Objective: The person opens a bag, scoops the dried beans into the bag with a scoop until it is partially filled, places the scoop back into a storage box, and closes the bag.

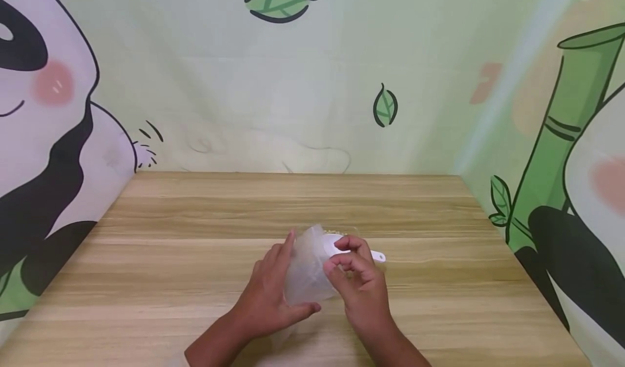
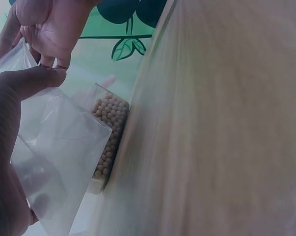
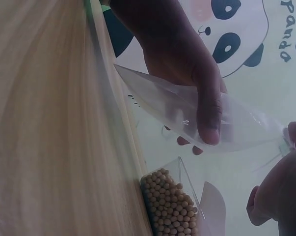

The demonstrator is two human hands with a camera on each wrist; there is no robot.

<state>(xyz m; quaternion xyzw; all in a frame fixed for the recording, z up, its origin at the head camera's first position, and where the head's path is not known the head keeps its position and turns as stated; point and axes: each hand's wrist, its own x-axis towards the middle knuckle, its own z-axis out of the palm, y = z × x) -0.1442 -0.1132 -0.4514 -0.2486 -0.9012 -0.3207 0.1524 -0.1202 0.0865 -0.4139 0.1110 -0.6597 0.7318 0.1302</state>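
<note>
Closest to the head camera, two bare hands reach over the desk (image 1: 195,296) with a translucent plastic bag (image 1: 307,274) between them. The left hand (image 1: 270,296) is clamped on the bag, thumb on one face and fingers behind the other, as the right wrist view shows. The right hand (image 1: 363,285) pinches the bag's far end between thumb and fingers. Just beyond the bag, a clear box (image 3: 189,177) of round tan beads (image 3: 170,204) stands on the desk. A white scoop (image 1: 378,256) sits by the box, its handle pointing right; whether it rests inside cannot be told.
</note>
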